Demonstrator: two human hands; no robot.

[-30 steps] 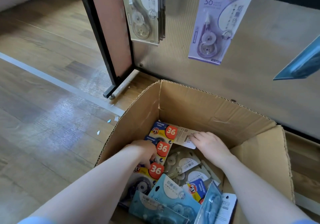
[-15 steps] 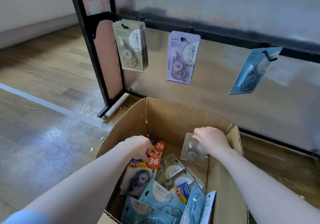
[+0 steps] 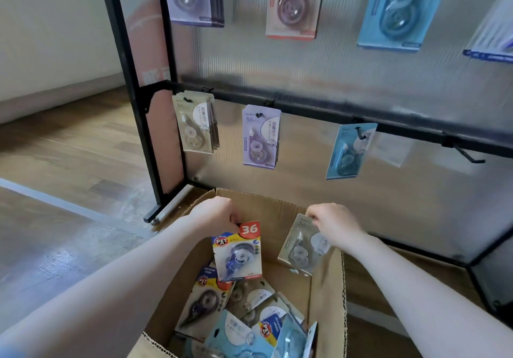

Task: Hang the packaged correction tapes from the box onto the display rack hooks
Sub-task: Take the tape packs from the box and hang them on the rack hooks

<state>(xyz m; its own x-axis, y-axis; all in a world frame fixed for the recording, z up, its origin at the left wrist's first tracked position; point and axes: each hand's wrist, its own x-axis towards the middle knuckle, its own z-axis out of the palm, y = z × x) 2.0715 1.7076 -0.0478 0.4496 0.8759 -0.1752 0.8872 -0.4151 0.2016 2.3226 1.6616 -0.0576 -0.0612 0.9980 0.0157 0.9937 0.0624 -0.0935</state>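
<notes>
My left hand (image 3: pixel 219 214) pinches the yellow pack (image 3: pixel 237 251), my right hand (image 3: pixel 334 223) the beige pack (image 3: pixel 304 244); a loose pinch may drop one before the hook (image 3: pixel 361 133) at one o'clock.

Your left hand (image 3: pixel 215 213) and right hand (image 3: pixel 334 223) are raised side by side, forearms extended forward, each pinching a pack.

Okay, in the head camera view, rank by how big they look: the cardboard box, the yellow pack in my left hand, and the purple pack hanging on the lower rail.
1. cardboard box, by far
2. yellow pack
3. purple pack, near equal, and farther from the camera, so unsure
</notes>
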